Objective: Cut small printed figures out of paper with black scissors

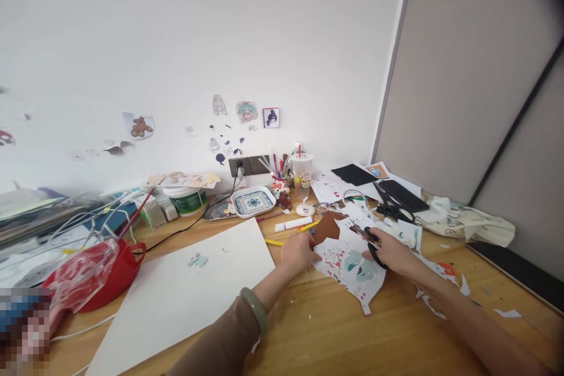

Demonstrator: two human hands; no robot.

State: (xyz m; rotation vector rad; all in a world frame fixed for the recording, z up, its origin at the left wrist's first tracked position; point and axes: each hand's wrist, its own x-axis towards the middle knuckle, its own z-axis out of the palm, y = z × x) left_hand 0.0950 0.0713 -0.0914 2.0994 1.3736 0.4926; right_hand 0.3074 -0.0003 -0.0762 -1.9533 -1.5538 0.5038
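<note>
My left hand [299, 252] pinches the left edge of a printed sticker sheet [352, 270] that lies on the wooden desk [335, 329]. The sheet is white with teal and red figures and has ragged cut edges. My right hand [392, 252] grips black-handled scissors [372, 241] whose blades point left over the sheet's upper part. A green bangle [255, 308] sits on my left wrist. A brown paper piece [328, 226] lies just behind the sheet.
A large white sheet [189, 294] with a small teal cutout [197, 259] lies to the left. A red bowl [114, 276], a white marker [293, 224], a patterned tray [253, 202], a second pair of scissors [392, 208], a pen cup [302, 170] and paper scraps [440, 299] surround the hands.
</note>
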